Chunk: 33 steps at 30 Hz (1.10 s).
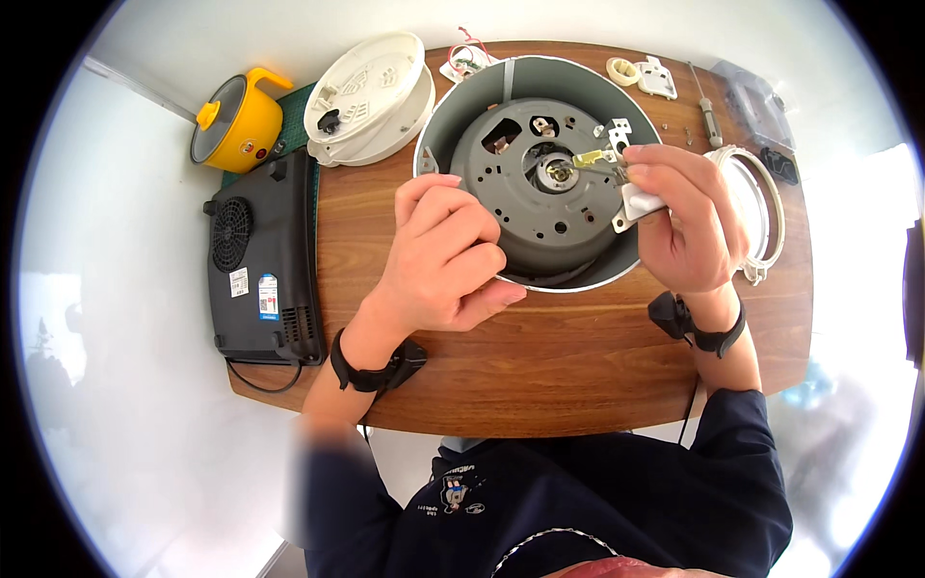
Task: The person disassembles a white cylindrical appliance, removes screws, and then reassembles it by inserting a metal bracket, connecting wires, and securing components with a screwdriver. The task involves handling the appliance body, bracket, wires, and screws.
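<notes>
A grey metal cooker body point(540, 173) stands upside down on the wooden table point(559, 356), its round base plate with holes and a central fitting facing up. My left hand point(445, 255) grips the near rim of the body with curled fingers. Over the right side of the base plate, my right hand point(686, 217) pinches a small white switch part with a brass-coloured metal tab point(617, 178). Both wrists wear black bands.
A black induction hob point(258, 260) lies upside down at the table's left end, beside a yellow pot point(236, 120). A white round cover point(371, 91) sits at the back. A white ring point(761, 207), a screwdriver point(706, 101) and small parts lie at the right.
</notes>
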Available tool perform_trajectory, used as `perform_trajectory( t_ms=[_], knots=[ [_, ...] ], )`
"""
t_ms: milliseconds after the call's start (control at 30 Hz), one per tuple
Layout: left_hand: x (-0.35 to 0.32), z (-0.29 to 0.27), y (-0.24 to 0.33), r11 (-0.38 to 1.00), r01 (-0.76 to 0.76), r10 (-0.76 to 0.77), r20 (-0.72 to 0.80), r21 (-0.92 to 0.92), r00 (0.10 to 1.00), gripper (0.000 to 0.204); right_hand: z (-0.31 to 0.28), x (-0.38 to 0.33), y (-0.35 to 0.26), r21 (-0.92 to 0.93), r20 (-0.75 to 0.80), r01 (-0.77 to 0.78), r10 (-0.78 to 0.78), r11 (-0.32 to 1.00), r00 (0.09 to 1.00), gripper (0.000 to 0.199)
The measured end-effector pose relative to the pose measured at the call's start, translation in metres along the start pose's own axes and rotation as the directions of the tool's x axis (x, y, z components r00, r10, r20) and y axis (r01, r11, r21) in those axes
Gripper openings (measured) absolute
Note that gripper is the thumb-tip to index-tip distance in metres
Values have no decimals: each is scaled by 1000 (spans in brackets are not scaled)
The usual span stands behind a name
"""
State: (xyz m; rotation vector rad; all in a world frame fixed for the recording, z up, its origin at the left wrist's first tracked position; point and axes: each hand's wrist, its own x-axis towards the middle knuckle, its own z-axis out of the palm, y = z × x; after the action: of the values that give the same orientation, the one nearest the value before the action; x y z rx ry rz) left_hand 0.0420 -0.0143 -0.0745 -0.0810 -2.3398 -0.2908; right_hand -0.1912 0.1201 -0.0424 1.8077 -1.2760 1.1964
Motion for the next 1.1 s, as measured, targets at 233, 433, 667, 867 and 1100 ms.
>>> perform_trajectory(
  t_ms=[233,433,667,867,1100],
  knots=[
    [1,1,1,1000,4,-4,8,6,1000,40,3,0,5,-11,-22,63,-63,998,998,35],
    [0,4,0,1000,-5,5,1,15,1000,41,7,3,7,-15,-43,90,-91,996,995,35],
    [1,3,2,1000,3,-3,1,11,1000,43,10,7,7,-24,-43,58,-59,998,997,35],
    [2,4,1,1000,0,0,-2,14,1000,43,13,5,11,-26,-51,69,-70,997,996,36],
    [2,3,1,1000,-5,5,8,22,1000,42,11,5,8,-20,-45,51,-52,998,998,37]
  ],
)
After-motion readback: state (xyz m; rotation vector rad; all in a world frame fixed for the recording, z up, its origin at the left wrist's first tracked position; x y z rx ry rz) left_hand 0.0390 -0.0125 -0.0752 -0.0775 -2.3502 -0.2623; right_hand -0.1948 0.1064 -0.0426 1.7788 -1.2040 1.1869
